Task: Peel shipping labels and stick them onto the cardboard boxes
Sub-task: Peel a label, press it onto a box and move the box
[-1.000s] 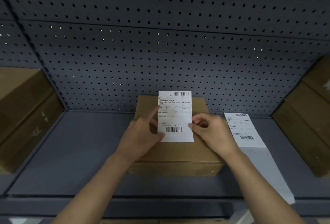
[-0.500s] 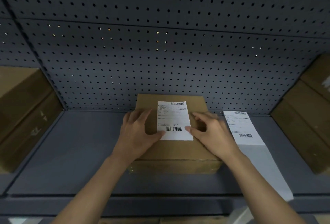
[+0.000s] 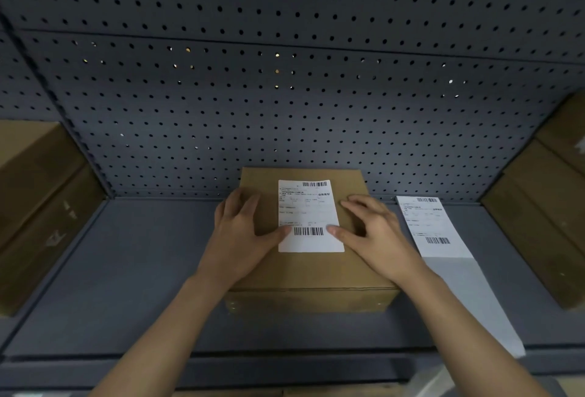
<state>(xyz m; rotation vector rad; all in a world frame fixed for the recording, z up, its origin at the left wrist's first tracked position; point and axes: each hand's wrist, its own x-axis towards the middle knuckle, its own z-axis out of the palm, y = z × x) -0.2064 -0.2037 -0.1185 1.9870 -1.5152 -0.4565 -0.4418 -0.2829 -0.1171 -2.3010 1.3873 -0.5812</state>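
Note:
A brown cardboard box (image 3: 311,273) sits in the middle of the grey shelf, against the pegboard. A white shipping label (image 3: 308,213) with two barcodes lies flat on the box top. My left hand (image 3: 242,232) rests flat on the box at the label's left edge, its thumb pressing the label near the lower barcode. My right hand (image 3: 376,232) lies flat on the right side, thumb tip on the label's lower right edge. A strip of label sheet (image 3: 433,229) with one more printed label lies on the shelf to the right of the box.
Stacked cardboard boxes (image 3: 34,207) stand at the left end of the shelf, and more boxes (image 3: 544,213) at the right end. A dark perforated pegboard (image 3: 285,96) forms the back wall. The shelf's front lip (image 3: 221,362) runs below my forearms.
The label went from held upright above the box to lying flat on its top. Both hands have flattened and spread outward along the label's sides.

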